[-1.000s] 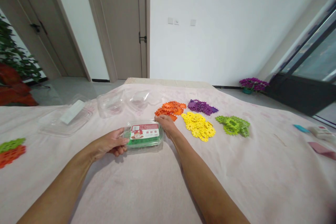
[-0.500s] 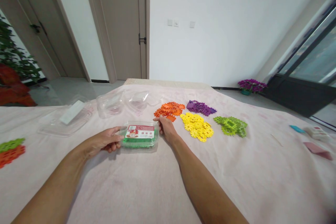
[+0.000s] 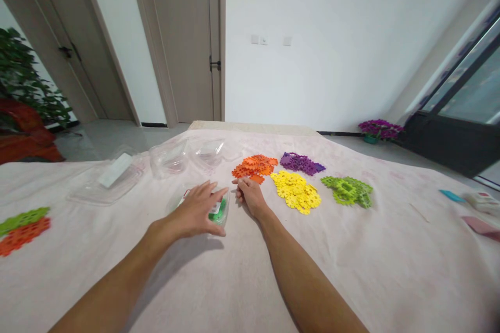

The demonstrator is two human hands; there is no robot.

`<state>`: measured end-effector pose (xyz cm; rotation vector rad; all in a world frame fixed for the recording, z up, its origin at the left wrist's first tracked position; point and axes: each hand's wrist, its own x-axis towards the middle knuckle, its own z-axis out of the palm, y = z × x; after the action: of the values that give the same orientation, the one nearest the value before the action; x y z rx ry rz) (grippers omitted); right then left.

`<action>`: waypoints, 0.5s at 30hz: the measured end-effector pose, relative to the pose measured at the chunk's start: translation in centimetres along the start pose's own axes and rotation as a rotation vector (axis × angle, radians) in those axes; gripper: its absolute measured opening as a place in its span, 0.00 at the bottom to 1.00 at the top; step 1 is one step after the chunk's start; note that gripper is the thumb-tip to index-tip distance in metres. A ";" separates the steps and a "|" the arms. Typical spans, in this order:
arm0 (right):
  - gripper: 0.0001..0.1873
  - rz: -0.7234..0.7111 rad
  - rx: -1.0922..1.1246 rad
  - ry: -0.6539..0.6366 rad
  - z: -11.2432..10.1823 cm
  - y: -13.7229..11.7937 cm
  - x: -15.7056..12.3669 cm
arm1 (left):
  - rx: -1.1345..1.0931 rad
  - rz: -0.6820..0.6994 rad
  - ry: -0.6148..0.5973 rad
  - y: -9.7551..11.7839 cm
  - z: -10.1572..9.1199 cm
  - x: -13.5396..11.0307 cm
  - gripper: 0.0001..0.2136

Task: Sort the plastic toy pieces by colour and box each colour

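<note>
A clear plastic box [image 3: 221, 217] with a red and white label and green pieces inside lies on the cloth in front of me. My left hand [image 3: 197, 209] is spread across its top, fingers toward the far edge and thumb near the front edge, covering most of the label. Just right of the box, my right hand [image 3: 250, 196] rests with curled fingers; anything inside them is hidden. Beyond that hand is a pile of orange snowflake-shaped pieces [image 3: 255, 165]. A yellow pile [image 3: 296, 191] lies to its right.
Purple pieces [image 3: 301, 163] and light green pieces [image 3: 347, 190] lie at the right. Clear containers [image 3: 170, 158] and a container part with a white label [image 3: 116, 170] stand back left. Orange-red pieces [image 3: 25, 234] are far left, a pink item [image 3: 480, 226] far right.
My left hand has moved from the box's left side to over its top, fingers now spread. The box sits slightly further left of my right hand, which no longer visibly touches it.
</note>
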<state>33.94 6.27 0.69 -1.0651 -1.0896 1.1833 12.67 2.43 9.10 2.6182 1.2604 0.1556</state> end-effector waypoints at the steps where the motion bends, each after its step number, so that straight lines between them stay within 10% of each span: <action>1: 0.20 -0.011 -0.005 -0.005 0.0 0.1 0.0 | 0.029 0.006 -0.024 0.9 0.4 0.5 0.50; 15: 0.17 -0.037 -0.109 -0.033 0.2 0.0 -0.4 | 0.123 -0.135 0.074 -1.3 0.9 -1.0 0.41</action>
<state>33.70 5.85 0.66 -1.1074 -1.2058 1.1265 11.22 2.35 7.94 2.6400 1.5118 0.1568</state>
